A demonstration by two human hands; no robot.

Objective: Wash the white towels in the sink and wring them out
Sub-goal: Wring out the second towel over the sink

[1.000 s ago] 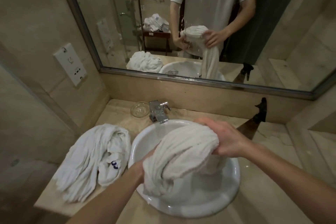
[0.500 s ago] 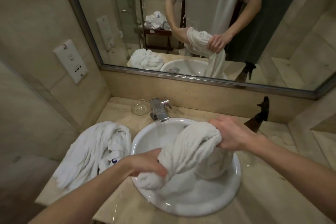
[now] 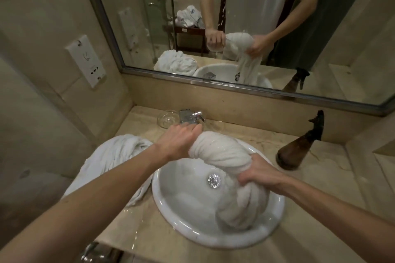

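Nearest us, the sink (image 3: 166, 205) holds the lower end of a twisted towel (image 3: 222, 153), which sags into the bowl beside the drain (image 3: 214, 180). Our right hand (image 3: 255, 172) clenches the towel's middle over the sink; our left hand (image 3: 179, 141) grips its upper end near the tap (image 3: 191, 115). A second towel (image 3: 111, 156) lies heaped on the counter (image 3: 320, 188) left of the sink. A brown spray bottle (image 3: 299, 147) stands further right, and the mirror (image 3: 352, 38) lies beyond.

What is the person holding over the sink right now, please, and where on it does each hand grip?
A twisted white towel: the left hand grips its upper end, the right hand grips farther down; the rest hangs into the sink.
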